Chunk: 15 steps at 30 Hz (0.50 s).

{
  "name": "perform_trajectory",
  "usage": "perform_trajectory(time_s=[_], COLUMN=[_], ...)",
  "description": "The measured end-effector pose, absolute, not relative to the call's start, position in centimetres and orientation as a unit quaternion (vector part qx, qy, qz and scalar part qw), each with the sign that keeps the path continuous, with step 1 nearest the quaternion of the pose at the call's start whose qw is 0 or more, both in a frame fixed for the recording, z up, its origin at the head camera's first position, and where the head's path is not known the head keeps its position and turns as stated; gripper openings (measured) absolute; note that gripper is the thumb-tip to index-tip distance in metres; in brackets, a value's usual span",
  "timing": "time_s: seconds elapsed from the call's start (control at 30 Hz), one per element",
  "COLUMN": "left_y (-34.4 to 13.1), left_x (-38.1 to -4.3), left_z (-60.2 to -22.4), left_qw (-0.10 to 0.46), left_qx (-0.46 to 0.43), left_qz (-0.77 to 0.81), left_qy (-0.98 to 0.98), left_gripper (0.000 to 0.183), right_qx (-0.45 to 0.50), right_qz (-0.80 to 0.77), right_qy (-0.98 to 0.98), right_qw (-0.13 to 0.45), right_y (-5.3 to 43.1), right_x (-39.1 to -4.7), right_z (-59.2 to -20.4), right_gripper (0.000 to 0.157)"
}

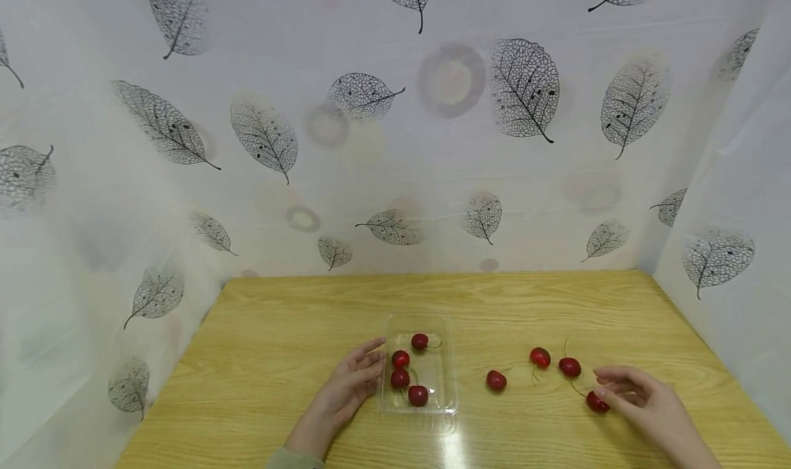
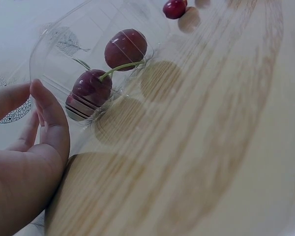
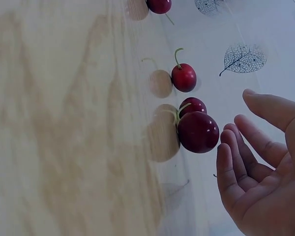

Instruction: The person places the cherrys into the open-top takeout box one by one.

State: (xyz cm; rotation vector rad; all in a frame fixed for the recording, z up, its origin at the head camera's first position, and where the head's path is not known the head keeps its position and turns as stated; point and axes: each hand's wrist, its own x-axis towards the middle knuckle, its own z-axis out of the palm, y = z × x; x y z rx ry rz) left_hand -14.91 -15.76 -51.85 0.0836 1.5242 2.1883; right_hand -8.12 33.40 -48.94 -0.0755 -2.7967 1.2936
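Note:
A clear plastic box (image 1: 454, 380) stands on the table with several dark red cherries inside, one cherry (image 1: 418, 395) near its front edge. Beside its left wall is my left hand (image 1: 349, 385), fingers loosely bent; in the left wrist view a fingertip is right at the box's side. At the right, my right hand (image 1: 643, 404) reaches toward a stemmed cherry (image 1: 597, 401) on the table. The right wrist view shows the thumb and fingers (image 3: 226, 164) spread apart, the fingertips close by the nearest cherry (image 3: 198, 132), nothing pinched between them.
Between box and right hand lie more loose cherries: one nearer the box (image 1: 496, 380), and two farther back, a bright red cherry (image 1: 540, 357) and a darker cherry (image 1: 569, 367). A leaf-printed white sheet (image 1: 395, 160) encloses the wooden table (image 1: 278, 332) at the back and sides.

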Motion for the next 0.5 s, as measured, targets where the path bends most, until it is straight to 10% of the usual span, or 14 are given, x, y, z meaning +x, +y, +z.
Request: perform_trajectory(time_s=[0.5], left_y=[-15.70], left_x=[-14.91], left_z=[-51.81], left_qw=[0.234], left_qx=[0.028], left_qz=[0.798], left_qy=[0.555], left_gripper=[0.059], right_qx=[-0.056], right_qz=[0.403], right_qy=[-0.913], right_qw=[-0.019], right_y=[33.90], right_x=[-7.95], right_z=[-48.71], right_gripper=[0.040])
